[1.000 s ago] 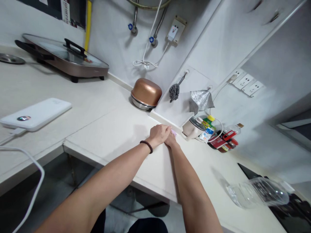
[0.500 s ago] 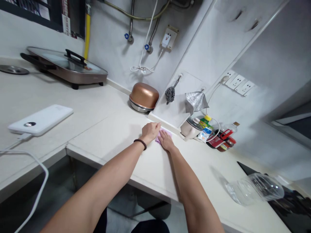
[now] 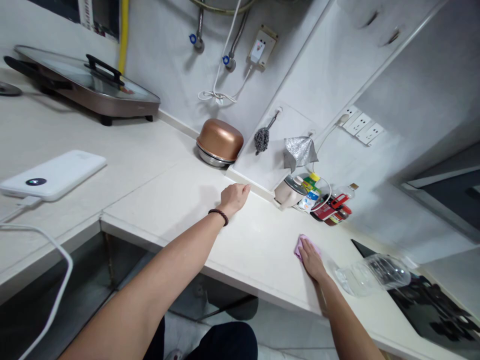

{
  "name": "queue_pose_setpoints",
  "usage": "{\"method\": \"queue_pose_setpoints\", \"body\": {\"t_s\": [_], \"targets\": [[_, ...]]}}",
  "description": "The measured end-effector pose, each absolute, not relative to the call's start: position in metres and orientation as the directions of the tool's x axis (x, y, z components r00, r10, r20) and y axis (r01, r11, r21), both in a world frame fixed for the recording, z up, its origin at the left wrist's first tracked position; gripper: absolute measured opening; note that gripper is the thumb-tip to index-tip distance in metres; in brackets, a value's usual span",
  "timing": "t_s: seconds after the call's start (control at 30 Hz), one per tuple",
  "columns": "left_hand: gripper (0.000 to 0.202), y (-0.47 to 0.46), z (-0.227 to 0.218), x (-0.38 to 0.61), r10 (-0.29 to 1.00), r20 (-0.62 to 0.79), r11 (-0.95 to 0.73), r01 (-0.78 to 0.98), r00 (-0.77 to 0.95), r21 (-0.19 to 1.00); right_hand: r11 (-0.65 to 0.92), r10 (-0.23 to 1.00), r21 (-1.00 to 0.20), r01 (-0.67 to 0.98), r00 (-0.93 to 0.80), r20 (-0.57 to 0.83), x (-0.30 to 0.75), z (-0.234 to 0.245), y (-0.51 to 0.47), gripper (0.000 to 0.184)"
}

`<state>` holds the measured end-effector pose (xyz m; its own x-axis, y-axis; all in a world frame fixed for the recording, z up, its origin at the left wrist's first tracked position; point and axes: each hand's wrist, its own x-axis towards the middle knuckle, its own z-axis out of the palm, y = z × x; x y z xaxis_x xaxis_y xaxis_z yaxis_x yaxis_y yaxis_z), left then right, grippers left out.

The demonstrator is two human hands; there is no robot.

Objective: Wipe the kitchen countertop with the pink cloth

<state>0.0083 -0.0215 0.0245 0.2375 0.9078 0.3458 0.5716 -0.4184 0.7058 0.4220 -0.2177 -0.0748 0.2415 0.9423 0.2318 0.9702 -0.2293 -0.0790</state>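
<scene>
My right hand (image 3: 311, 258) presses down on a folded pink cloth (image 3: 299, 249) on the white countertop (image 3: 262, 240), right of the middle. Its fingers lie over the cloth, whose edges show around them. Farther left, my left hand (image 3: 234, 198) rests as a closed fist near the foot of the wall, with nothing seen in it. A dark bead bracelet (image 3: 219, 215) circles that wrist.
A copper-coloured pot (image 3: 220, 140) stands behind my left hand. A lidded electric pan (image 3: 93, 90) and a white power bank (image 3: 54, 174) are left. A small cooker (image 3: 288, 192), bottles (image 3: 333, 207), a clear plastic jug (image 3: 375, 275) and a black stove (image 3: 435, 305) stand right.
My right hand has slid the pink cloth to the right and nearer to me, away from my left hand. The left fist has stayed near the same spot.
</scene>
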Motion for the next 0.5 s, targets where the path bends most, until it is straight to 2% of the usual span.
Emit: {"method": "queue_pose_setpoints", "body": {"t_s": [0.1, 0.2, 0.4, 0.5], "targets": [[0.055, -0.023, 0.026, 0.01, 0.901, 0.36, -0.433, 0.562, 0.243, 0.704, -0.286, 0.916, -0.108, 0.952, 0.305, 0.261, 0.404, -0.079, -0.221, 0.072], [0.057, -0.023, 0.027, 0.011, 0.895, 0.372, -0.444, 0.556, 0.245, 0.703, -0.26, 0.925, -0.14, 0.955, 0.288, 0.246, 0.352, -0.076, -0.204, 0.072], [0.059, -0.02, 0.026, 0.008, 0.9, 0.381, -0.429, 0.574, 0.21, 0.698, -0.042, 0.996, -0.181, 0.983, 0.055, 0.064, 0.187, -0.057, -0.147, 0.069], [0.059, -0.016, 0.027, 0.004, 0.909, 0.369, -0.407, 0.594, 0.191, 0.694, 0.142, 0.99, -0.218, 0.966, -0.139, 0.032, 0.113, -0.049, -0.133, 0.069]]}}
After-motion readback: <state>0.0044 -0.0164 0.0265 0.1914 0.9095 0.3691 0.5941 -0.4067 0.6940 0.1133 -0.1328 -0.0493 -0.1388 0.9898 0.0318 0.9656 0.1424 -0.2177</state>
